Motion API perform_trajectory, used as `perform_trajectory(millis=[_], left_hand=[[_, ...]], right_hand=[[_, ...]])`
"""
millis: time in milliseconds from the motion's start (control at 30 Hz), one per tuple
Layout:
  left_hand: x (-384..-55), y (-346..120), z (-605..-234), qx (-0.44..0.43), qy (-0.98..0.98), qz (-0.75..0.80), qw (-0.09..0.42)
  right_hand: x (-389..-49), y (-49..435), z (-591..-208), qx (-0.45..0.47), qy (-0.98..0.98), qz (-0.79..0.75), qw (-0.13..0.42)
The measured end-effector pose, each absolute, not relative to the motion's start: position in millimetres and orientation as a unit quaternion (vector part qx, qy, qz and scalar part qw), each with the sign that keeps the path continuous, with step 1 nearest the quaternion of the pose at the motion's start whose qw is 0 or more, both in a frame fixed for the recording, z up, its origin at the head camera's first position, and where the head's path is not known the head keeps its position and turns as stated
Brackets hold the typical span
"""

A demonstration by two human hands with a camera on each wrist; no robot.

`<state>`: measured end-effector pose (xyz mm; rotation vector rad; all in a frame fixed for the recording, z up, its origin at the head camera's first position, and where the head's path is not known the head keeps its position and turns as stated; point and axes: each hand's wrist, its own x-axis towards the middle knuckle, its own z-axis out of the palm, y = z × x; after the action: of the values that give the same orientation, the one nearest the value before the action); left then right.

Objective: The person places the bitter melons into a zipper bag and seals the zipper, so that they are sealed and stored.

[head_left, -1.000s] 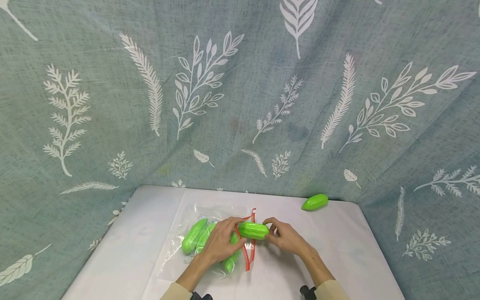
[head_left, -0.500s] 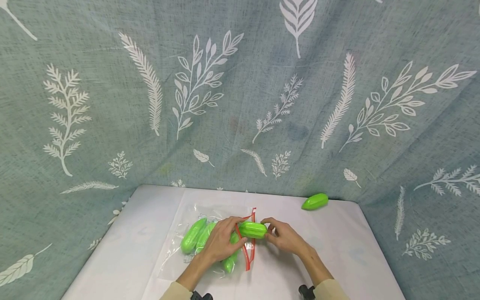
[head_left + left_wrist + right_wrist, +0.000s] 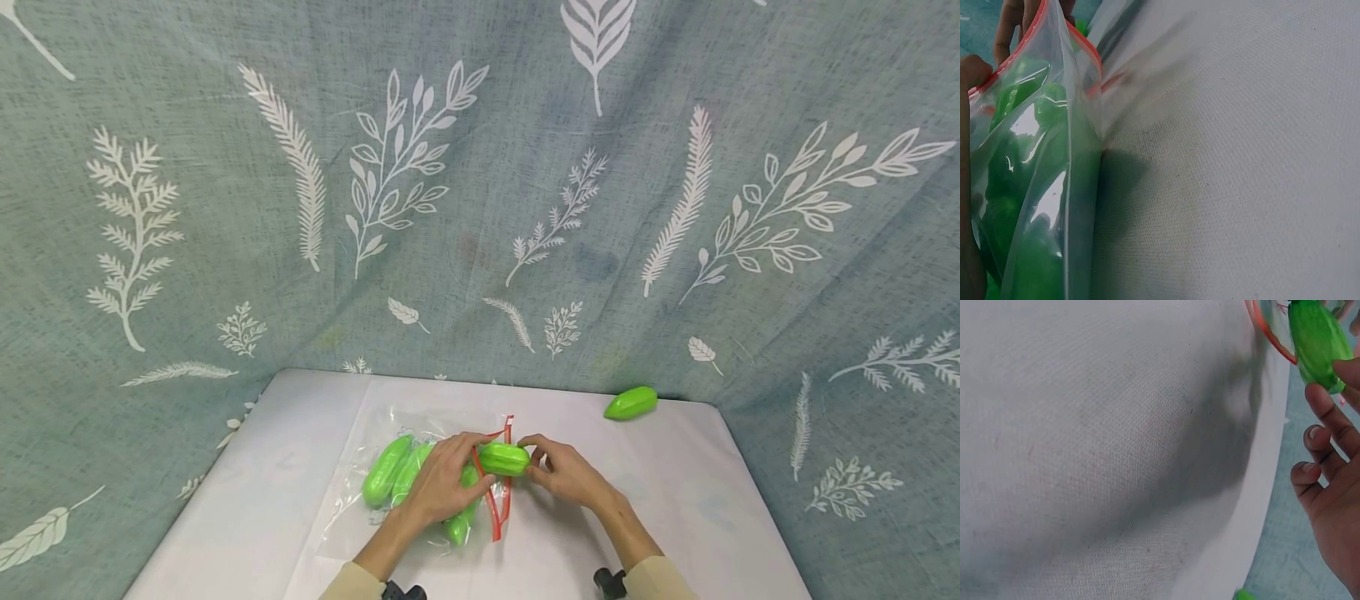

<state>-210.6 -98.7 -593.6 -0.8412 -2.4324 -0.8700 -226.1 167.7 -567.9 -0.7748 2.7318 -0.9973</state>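
A clear zip bag (image 3: 375, 423) with a red-edged mouth (image 3: 497, 527) lies on its side on the white table, its mouth to the right. My left hand (image 3: 441, 482) grips the bag near the mouth, thumb at the red edge. Several green ridged cucumbers (image 3: 386, 472) lie inside, some partly under the hand. One more cucumber (image 3: 504, 458) is partway through the mouth, and my right hand (image 3: 564, 472) pinches its outer end between thumb and fingers. In the right wrist view that cucumber (image 3: 1317, 339) meets the thumb and index fingertip; the other fingers are loosely bent.
Another green cucumber (image 3: 631, 403) lies at the table's back right, close to the grey-green leaf-print cloth (image 3: 480, 208). That cloth hangs behind the white table (image 3: 675, 492) and along both sides.
My right hand has moved slightly left, and the pinched cucumber has slid a little further into the bag. The left hand and the bag have hardly moved.
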Motion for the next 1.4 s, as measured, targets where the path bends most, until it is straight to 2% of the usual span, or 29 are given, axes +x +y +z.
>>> perform_trajectory(millis=[167, 900, 1400], left_hand=[[-210.2, -98.0, -593.4, -0.304, -0.874, -0.308, 0.222], [-208.3, -98.4, -591.0, -0.288, -0.883, -0.313, 0.199], [-208.4, -97.5, -590.4, -0.301, -0.875, -0.304, 0.226]], right_hand=[[-226.6, 166.3, -567.9, -0.256, 0.905, -0.333, 0.07], [-225.3, 161.5, -567.3, -0.253, 0.902, -0.342, 0.07], [-225.2, 159.9, -567.0, -0.272, 0.896, -0.344, 0.063]])
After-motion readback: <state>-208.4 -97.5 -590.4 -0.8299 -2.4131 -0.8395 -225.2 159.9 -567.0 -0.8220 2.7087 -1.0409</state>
